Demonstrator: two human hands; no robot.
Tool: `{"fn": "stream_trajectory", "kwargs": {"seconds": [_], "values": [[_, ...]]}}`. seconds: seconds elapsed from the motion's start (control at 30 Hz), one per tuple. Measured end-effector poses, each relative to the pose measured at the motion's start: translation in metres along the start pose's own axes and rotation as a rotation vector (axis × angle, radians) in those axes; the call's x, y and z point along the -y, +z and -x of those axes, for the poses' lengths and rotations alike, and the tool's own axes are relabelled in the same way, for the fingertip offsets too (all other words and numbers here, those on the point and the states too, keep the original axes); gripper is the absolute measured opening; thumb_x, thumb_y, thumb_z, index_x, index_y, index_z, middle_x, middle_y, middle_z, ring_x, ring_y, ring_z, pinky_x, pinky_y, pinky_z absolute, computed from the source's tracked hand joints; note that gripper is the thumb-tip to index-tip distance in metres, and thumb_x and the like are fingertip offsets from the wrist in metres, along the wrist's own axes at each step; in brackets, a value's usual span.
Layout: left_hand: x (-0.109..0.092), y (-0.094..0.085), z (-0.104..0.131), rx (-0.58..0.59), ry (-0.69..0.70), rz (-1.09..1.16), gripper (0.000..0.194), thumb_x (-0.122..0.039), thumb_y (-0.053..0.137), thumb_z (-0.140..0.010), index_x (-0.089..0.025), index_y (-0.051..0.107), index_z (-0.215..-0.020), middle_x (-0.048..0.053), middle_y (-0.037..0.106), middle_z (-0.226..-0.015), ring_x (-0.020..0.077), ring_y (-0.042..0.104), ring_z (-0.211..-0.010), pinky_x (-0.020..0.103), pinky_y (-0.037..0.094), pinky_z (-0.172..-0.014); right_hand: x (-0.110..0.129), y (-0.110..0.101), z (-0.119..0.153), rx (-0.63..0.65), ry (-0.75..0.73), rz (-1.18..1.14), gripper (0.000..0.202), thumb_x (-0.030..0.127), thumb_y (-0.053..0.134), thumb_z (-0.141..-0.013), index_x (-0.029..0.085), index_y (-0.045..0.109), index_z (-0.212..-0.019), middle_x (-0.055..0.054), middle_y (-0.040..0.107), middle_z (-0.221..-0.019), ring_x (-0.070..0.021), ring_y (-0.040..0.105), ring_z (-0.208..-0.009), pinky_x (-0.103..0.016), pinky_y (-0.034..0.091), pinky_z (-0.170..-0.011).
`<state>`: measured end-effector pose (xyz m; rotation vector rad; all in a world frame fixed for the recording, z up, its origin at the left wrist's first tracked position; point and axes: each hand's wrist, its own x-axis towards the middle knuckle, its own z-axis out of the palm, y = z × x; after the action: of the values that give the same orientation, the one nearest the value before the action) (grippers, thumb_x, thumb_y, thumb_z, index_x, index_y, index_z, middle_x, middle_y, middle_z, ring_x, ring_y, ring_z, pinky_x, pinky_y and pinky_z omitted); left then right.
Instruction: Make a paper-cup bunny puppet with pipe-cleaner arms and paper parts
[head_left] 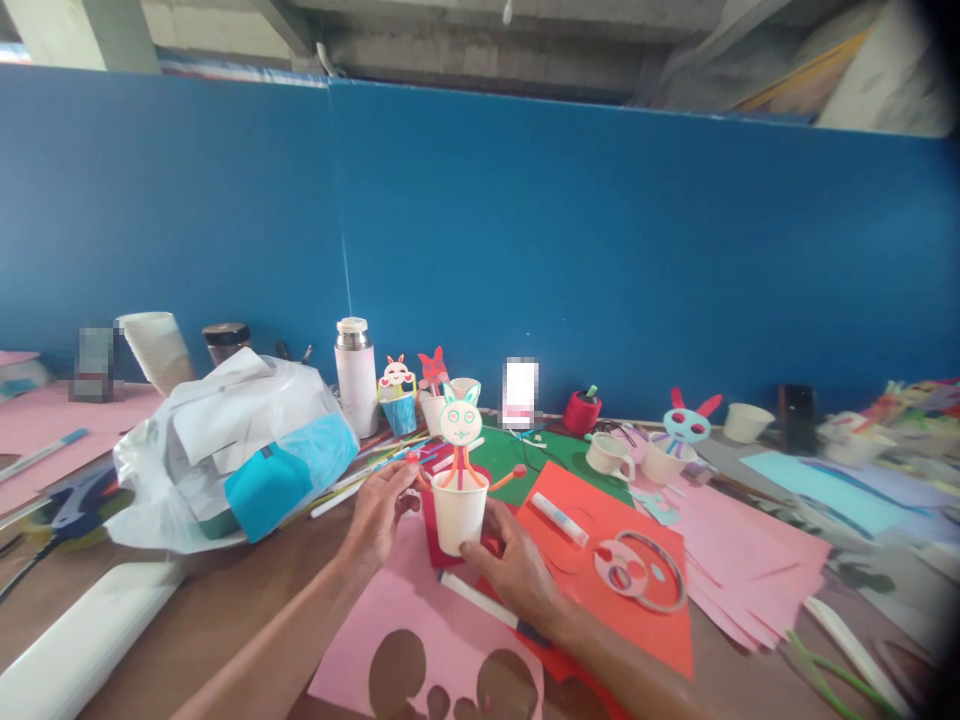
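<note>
A white paper cup (pixel 459 515) stands upright in front of me, with my right hand (pixel 517 565) closed around its lower right side. Out of the cup rises a rabbit face (pixel 460 424), white with green outlines, on a reddish stem. Orange pipe cleaners curve out to both sides of the cup. The right one ends in a small red paper piece (pixel 519 471). At the left one, my left hand (pixel 384 505) pinches the tip, where another red piece (pixel 412 457) shows at the fingers. Pink paper (pixel 420 610) with cut-out holes lies below.
A plastic bag (pixel 180 450) sits at left beside a white thermos (pixel 355 385). Red paper (pixel 652 630) carries a glue stick (pixel 559 518) and a tape ring (pixel 679 575). Other cup figures, including one with a blue face (pixel 685 426), stand behind. A blue partition (pixel 562 220) closes the back.
</note>
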<state>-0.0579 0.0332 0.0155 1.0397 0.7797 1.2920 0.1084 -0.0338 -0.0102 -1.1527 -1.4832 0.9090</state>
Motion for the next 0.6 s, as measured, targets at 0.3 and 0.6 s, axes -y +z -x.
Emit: {"fn": "stream_trajectory", "kwargs": {"seconds": [0.3, 0.6], "values": [[0.0021, -0.0011, -0.0002, -0.056, 0.017, -0.033, 0.018, -0.031, 0.063, -0.068, -0.014, 0.059, -0.061, 0.001, 0.060, -0.068, 0.0100, 0.052, -0.057, 0.020, 0.039, -0.049, -0.0006, 0.0007, 0.0009, 0.008, -0.005, 0.012, 0.041, 0.017, 0.058, -0.071, 0.019, 0.050, -0.111, -0.006, 0.061, -0.105, -0.0201, 0.058, -0.093, -0.034, 0.047, -0.081], [0.0017, -0.0006, 0.0009, -0.030, 0.024, -0.029, 0.019, -0.032, 0.062, -0.068, -0.014, 0.060, -0.062, 0.000, 0.059, -0.066, 0.0094, 0.051, -0.057, 0.020, 0.038, -0.050, 0.0011, 0.0002, 0.0003, -0.003, -0.001, 0.021, 0.042, 0.017, 0.058, -0.071, 0.019, 0.050, -0.112, -0.006, 0.061, -0.106, -0.0204, 0.058, -0.094, -0.034, 0.047, -0.081]]}}
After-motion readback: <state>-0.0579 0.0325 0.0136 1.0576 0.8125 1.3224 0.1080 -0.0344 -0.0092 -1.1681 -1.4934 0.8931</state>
